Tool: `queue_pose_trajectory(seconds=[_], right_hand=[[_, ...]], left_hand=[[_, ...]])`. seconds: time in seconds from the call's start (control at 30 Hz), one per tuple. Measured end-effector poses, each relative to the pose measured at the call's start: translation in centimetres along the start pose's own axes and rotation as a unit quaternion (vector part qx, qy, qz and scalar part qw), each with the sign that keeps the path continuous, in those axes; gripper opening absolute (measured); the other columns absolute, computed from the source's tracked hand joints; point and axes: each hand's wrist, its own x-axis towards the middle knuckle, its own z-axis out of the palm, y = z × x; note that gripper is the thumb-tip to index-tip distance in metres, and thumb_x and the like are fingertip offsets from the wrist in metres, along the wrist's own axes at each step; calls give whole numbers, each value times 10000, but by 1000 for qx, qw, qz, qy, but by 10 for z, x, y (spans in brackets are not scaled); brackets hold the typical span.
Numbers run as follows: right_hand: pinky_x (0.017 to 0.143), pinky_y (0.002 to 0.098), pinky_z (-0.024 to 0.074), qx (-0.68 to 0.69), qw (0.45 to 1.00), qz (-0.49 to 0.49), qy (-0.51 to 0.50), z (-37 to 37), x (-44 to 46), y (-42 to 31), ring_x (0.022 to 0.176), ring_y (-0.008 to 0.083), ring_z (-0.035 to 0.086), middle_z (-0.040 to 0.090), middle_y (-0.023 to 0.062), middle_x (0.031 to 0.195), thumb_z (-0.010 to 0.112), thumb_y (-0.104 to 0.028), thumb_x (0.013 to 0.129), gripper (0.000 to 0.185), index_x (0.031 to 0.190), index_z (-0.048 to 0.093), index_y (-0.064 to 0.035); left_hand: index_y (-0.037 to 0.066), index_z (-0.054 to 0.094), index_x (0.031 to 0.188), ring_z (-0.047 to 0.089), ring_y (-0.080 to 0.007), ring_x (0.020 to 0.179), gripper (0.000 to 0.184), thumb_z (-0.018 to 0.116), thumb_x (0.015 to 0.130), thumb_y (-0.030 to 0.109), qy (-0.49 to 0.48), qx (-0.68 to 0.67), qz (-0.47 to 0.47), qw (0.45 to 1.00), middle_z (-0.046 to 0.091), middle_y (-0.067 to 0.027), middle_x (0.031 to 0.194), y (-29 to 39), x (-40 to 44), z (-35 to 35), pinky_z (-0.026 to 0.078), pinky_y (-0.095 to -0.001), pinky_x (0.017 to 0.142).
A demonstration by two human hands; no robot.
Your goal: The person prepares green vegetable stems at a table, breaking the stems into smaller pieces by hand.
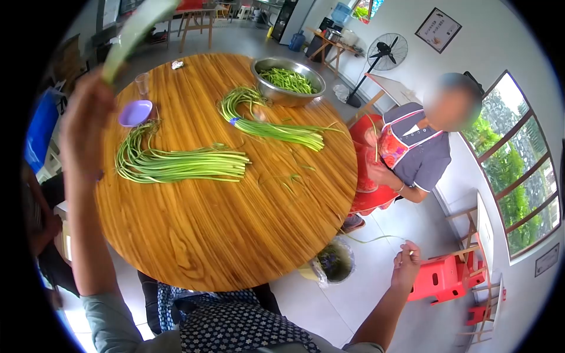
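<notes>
Past the tabletop (223, 229) at four o'clock, the right hand (406, 266) pinches a stem (366, 242) between fingers; at ten, the left hand (88, 117) grips a blurred pale-green piece (136, 36); green bundles (185, 165) lie at nine and one.

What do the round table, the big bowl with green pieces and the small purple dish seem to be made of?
Round table: probably wood or wood-look laminate, glossy, showing streaked brown grain. Big bowl: likely stainless steel, polished: silvery, reflective wall. Small purple dish: perhaps plastic, smooth, even colour.
</notes>
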Motion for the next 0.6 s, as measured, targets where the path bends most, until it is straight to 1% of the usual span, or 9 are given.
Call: queue_pose_trajectory(seconds=[0.07, 0.13, 0.17, 0.23, 0.27, 0.43, 0.47, 0.53, 0.6], right_hand=[[458, 185, 295, -52, 998, -8, 36, -14, 17, 39, 519, 40, 378, 572, 25, 828, 570, -37, 926, 120, 1040, 593, -61], [399, 191, 278, -139, 985, -22, 97, -29, 39, 84, 492, 39, 390, 551, 15, 753, 594, -30, 888, 134, 1013, 596, -79], [378, 192, 270, -145, 984, -9, 105, -37, 49, 104, 464, 44, 380, 545, 18, 728, 583, -17, 873, 133, 985, 601, -87], [362, 194, 274, -175, 976, -29, 127, -63, 71, 160, 454, 47, 383, 536, 20, 723, 562, -19, 870, 100, 940, 591, -84], [359, 199, 283, -205, 968, -66, 131, -96, 93, 207, 448, 52, 385, 536, 24, 721, 552, -29, 871, 76, 920, 582, -78], [315, 256, 257, -193, 955, 162, 156, -91, 76, 249, 382, 104, 379, 527, 52, 695, 553, -70, 810, 64, 874, 551, -65], [315, 256, 257, -192, 957, 163, 146, -94, 74, 257, 382, 104, 379, 527, 52, 695, 553, -70, 810, 64, 874, 551, -65], [406, 260, 388, -249, 937, 192, 153, -106, 68, 270, 498, 120, 485, 577, 68, 767, 583, -95, 863, 95, 949, 561, -63], [485, 299, 429, -308, 923, 190, 133, -127, 70, 289, 575, 159, 529, 613, 85, 804, 589, -136, 873, 112, 947, 594, -53]], left_hand=[[19, 644, 983, 557, -147, 732, 138, 518, 929, 36, -62, 78, 68, 993, 579, -52, 808, -15, -33, 31, 444, -258, 645], [16, 647, 1020, 613, -275, 802, 219, 548, 833, -39, -193, 104, 28, 975, 616, -135, 872, -27, -67, 46, 495, -352, 701], [27, 653, 1078, 612, -303, 788, 276, 567, 822, -26, -221, 39, 19, 974, 614, -143, 877, -40, -83, 58, 502, -389, 706], [60, 648, 1141, 635, -365, 914, 306, 572, 846, 30, -277, 126, 39, 952, 641, -190, 1023, -54, -116, 70, 529, -407, 789], [73, 650, 1134, 638, -371, 959, 293, 570, 854, 44, -333, 97, -35, 937, 638, -199, 1088, -51, -122, 72, 533, -410, 812], [56, 648, 1095, 634, -370, 852, 246, 567, 865, 86, -359, 91, -19, 929, 639, -177, 984, -66, -154, 80, 527, -424, 744], [59, 645, 1102, 631, -371, 853, 258, 571, 858, 102, -352, 93, -6, 931, 636, -176, 972, -68, -157, 80, 525, -426, 739], [62, 641, 1109, 628, -373, 854, 271, 575, 852, 118, -344, 103, 5, 933, 633, -175, 960, -65, -160, 80, 523, -428, 734], [65, 634, 1106, 622, -351, 875, 283, 582, 837, 135, -368, 87, -29, 925, 622, -160, 948, -63, -158, 73, 523, -418, 736]])
